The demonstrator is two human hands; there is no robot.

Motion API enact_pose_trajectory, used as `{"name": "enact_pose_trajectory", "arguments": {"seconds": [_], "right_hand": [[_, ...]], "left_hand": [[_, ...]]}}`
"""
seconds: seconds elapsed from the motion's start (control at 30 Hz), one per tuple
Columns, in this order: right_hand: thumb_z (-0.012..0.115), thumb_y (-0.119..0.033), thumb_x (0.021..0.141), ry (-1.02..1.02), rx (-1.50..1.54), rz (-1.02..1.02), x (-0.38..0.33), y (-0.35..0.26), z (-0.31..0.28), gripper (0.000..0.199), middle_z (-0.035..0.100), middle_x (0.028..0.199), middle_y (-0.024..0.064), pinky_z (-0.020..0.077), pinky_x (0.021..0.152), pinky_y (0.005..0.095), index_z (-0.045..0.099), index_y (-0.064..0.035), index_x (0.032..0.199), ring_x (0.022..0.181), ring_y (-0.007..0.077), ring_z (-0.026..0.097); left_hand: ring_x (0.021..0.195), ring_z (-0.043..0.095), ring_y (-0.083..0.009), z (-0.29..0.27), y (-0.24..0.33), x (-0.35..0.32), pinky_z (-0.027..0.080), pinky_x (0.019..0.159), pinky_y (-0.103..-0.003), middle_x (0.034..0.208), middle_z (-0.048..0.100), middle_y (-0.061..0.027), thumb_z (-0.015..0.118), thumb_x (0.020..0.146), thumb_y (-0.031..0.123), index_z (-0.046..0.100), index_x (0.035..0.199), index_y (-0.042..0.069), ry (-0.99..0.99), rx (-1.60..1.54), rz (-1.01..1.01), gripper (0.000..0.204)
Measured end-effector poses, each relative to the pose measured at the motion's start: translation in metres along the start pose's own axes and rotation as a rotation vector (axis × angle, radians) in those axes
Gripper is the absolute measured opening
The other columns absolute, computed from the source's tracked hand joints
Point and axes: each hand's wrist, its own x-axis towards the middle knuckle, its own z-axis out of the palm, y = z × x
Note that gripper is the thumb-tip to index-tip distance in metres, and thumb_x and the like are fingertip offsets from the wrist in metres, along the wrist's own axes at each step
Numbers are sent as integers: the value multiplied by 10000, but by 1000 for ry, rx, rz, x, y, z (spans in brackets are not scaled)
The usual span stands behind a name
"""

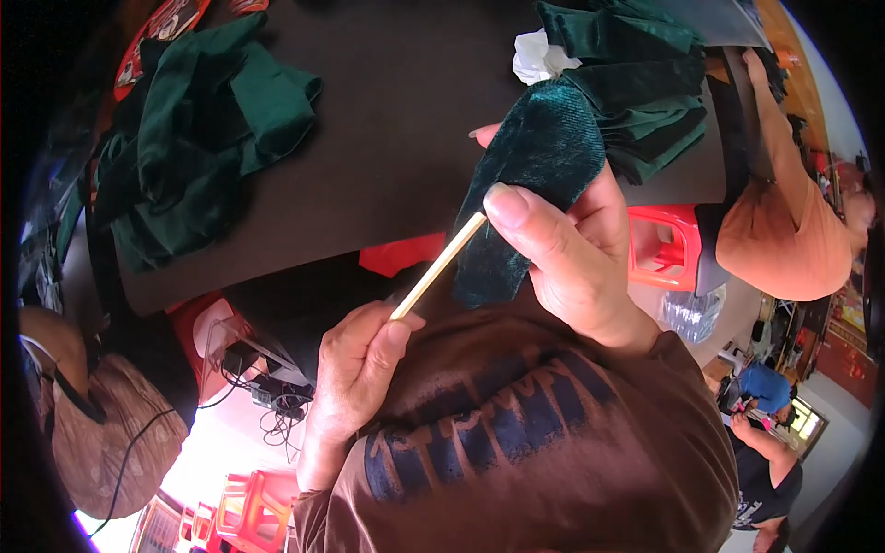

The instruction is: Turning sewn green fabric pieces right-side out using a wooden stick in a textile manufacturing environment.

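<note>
My left hand [355,369] is closed around the lower end of a pale, thin wooden stick [438,267], much like a chopstick. The stick slants up to the right, its upper tip beside my right thumb at the cloth's edge. Between thumb and fingers, my right hand [581,267] pinches a dark green velvet piece [544,134] with a rounded top. Its lower end hangs down in front of my brown shirt. Most of my right fingers are hidden behind the velvet; one fingertip shows at its left edge.
A heap of green velvet [198,138] lies on the dark table [387,111] at left. More stacked velvet pieces [645,92] and crumpled white paper [539,57] sit at far right. Red stools [664,244] stand around. Other people sit on both sides, one in orange [784,240].
</note>
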Motion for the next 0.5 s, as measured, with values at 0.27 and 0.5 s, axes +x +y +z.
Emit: {"name": "enact_pose_trajectory", "arguments": {"seconds": [0.27,0.5], "right_hand": [[606,-25,827,-128,-147,-40,1,-8,-5,323,529,915,-10,422,682,175,464,-21,1118,779,29,504],[589,7,825,-121,-381,-171,1,-5,-4,300,530,992,18,437,704,177,474,-15,1101,815,35,517]], "left_hand": [[572,387,-68,2,3,1,305,519,-213,619,438,4,467,919,325,576,870,-38,35,-26,-15,382],[580,404,-75,5,8,3,324,538,-212,616,450,3,472,917,326,582,863,-37,74,59,14,383]]}}
